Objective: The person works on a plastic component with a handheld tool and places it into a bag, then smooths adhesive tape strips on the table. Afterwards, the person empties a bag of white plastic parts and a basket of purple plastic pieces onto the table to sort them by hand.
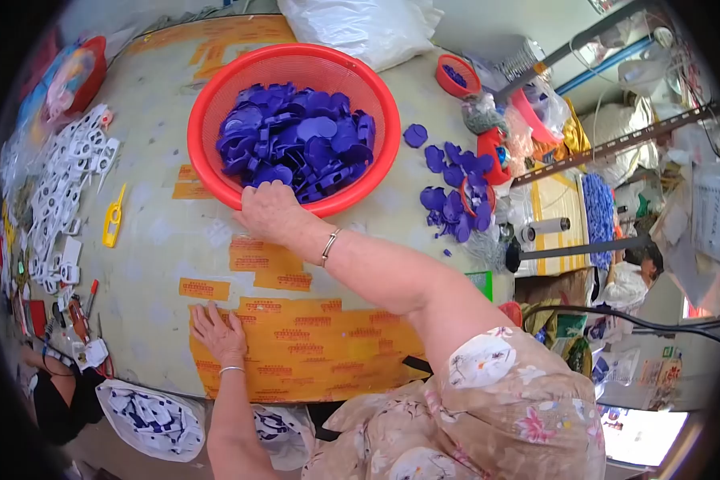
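Note:
A round red plastic basket with mesh walls stands on the table, heaped with purple-blue plastic parts, many of them disc-shaped. My right hand reaches across and grips the basket's near rim, its fingers curled over the edge beside the parts. My left hand lies flat with fingers spread on the orange-taped area near the table's front edge, holding nothing. To the right of the basket, more purple parts lie loose on the table.
White plastic frames are piled at the left, near a yellow tool. A small red basket and a white plastic bag sit at the back. Sacks of parts stand below the front edge. Another person's arm shows at far left.

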Action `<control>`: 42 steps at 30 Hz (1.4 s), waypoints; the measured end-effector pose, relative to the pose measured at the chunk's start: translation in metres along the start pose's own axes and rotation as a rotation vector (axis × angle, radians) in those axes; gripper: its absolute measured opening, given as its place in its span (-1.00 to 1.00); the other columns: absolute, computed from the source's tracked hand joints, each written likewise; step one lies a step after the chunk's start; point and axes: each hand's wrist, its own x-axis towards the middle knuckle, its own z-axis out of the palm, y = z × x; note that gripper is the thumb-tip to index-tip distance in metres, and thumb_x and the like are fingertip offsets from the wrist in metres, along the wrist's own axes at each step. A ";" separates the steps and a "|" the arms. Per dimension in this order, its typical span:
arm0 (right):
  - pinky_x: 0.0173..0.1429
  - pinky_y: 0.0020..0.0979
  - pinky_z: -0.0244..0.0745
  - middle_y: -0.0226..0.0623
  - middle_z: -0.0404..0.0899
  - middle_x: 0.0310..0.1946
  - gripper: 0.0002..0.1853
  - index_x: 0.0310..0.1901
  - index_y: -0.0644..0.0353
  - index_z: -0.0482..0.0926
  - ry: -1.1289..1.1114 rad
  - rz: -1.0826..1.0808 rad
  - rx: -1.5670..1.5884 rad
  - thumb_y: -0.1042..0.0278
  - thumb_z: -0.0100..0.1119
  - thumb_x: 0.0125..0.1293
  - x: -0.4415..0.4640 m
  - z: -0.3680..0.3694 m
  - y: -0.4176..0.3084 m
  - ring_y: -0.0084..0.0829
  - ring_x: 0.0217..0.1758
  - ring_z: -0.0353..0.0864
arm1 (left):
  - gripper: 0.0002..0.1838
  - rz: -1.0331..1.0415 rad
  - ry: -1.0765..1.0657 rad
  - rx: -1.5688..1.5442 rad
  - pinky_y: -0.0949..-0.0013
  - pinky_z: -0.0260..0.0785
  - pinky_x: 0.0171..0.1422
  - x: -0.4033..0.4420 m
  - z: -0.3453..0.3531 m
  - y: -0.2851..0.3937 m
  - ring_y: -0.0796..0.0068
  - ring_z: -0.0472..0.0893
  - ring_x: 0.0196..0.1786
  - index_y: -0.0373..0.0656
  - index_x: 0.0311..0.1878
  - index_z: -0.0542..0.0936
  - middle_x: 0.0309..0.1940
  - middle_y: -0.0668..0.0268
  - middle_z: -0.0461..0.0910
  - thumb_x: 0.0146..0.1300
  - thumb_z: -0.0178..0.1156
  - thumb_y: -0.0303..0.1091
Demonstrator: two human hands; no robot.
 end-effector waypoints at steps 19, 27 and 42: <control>-0.25 -0.13 0.57 -0.04 0.59 -0.53 -0.52 -0.44 0.27 0.55 -0.037 -0.359 0.016 -0.09 0.22 0.29 -0.032 -0.018 0.047 -0.05 -0.35 0.63 | -0.41 -0.024 0.010 -0.039 -0.25 -0.09 0.56 0.000 -0.004 0.002 -0.05 0.18 0.51 -0.17 0.30 0.45 0.40 -0.05 0.29 0.24 0.21 -0.11; -0.26 -0.03 0.52 -0.07 0.65 -0.38 -0.57 -0.36 0.15 0.60 -0.137 -0.336 -0.051 -0.12 0.17 0.32 0.061 -0.013 0.071 -0.03 -0.28 0.64 | -0.44 -0.050 0.128 -0.057 -0.32 0.05 0.48 -0.003 0.013 0.000 -0.08 0.35 0.41 -0.15 0.20 0.53 0.28 -0.03 0.45 0.16 0.24 -0.09; 0.03 0.08 0.51 -0.15 0.55 0.13 -0.44 0.11 0.06 0.50 -0.030 -0.143 -0.603 -0.29 -0.09 0.45 0.217 0.013 0.091 -0.08 0.17 0.54 | -0.35 -0.160 -0.180 -0.144 -0.28 -0.27 0.61 0.002 -0.012 0.003 -0.02 0.05 0.59 -0.08 0.40 0.39 0.50 -0.05 0.16 0.33 0.09 0.05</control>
